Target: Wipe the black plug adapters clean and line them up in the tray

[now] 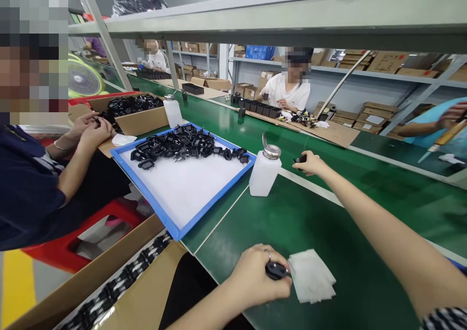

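Observation:
My left hand (253, 276) is near the bottom of the view, gripping a black plug adapter (276, 270) against a small stack of white wipes (311, 276) on the green workbench mat (314, 233). My right hand (310, 164) reaches farther out, with a small black plug (299, 159) held in its fingers, partly hidden by them. A white plastic dispenser bottle (265, 173) with a metal flip lid stands just left of that hand, not touching it. Beyond it lies a blue-rimmed tray (182, 194) holding a heap of black plug adapters (184, 145).
A seated co-worker's hands (93, 130) hold a plug beside a cardboard box of black plugs (131, 113). A second bottle (172, 111) stands near that box. An open box with rows of plugs (113, 284) sits below the bench edge. A metal shelf rail (277, 21) crosses overhead.

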`<state>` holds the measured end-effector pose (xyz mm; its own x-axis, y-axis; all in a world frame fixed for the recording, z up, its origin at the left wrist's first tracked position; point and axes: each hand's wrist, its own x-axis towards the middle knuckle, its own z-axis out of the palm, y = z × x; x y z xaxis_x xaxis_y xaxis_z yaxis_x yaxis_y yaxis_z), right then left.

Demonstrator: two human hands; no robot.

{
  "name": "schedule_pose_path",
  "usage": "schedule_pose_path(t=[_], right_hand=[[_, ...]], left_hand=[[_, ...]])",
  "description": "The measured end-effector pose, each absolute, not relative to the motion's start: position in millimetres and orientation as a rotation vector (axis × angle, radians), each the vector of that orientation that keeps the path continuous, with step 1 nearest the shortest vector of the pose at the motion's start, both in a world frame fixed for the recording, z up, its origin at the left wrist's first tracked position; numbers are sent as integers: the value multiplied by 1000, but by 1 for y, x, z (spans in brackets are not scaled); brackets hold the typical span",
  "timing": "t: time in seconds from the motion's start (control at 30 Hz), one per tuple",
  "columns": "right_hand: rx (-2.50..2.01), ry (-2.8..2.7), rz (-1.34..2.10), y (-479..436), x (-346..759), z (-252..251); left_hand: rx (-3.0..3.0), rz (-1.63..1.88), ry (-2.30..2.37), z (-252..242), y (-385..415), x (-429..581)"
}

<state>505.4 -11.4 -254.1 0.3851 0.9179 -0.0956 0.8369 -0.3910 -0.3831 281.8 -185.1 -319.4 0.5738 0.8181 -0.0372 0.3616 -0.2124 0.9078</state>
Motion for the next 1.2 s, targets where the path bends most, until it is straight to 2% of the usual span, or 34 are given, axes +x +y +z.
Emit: schedule_pose_path(t=[0.23,0.37,0.6,0.9,1.1,1.2], right_hand=[[-1660,-2059,298,-137,471,-244],[-1516,-2066,262,-185,443,-251],[-1441,-2049,224,-208,435,-251],[-1532,-2012,221,-215,440,-256],[-1548,-1942,293,-216,441,-265],[-1536,-1934,332,-216,438,-272]], left_hand=[[1737,621,820,-316,-185,277],[1749,660,794,-317,-186,276],[1793,800,1020,-322,-195,282],[1784,773,1020,-316,-200,276],[1573,1266,1161,-309,-191,257],[1678,1094,1180,-313,-185,251]])
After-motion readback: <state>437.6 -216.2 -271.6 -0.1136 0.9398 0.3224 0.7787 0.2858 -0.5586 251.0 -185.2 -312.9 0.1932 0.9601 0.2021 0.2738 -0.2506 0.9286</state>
